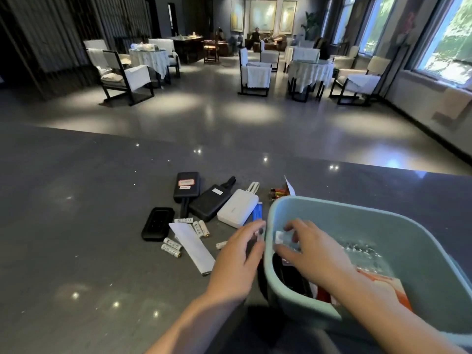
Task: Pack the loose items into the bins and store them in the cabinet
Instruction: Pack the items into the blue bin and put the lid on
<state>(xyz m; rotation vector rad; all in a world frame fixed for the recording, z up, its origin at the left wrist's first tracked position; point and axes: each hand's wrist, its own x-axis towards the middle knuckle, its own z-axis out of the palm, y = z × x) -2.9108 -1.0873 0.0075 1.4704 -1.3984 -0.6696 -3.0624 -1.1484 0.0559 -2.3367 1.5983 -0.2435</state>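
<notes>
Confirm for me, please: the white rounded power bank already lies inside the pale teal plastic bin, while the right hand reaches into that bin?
Not quite. In the head view, the white rounded power bank lies on the grey counter, outside the pale teal plastic bin. The right hand does reach into that bin.

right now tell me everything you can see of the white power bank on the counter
The white power bank is a rounded, smooth slab that looks like plastic, lying flat and slanted on the grey counter. A short white cable loop sticks out of its far end. It sits against the black power bank on its left, with a blue item along its right edge. Neither hand touches it.
</notes>
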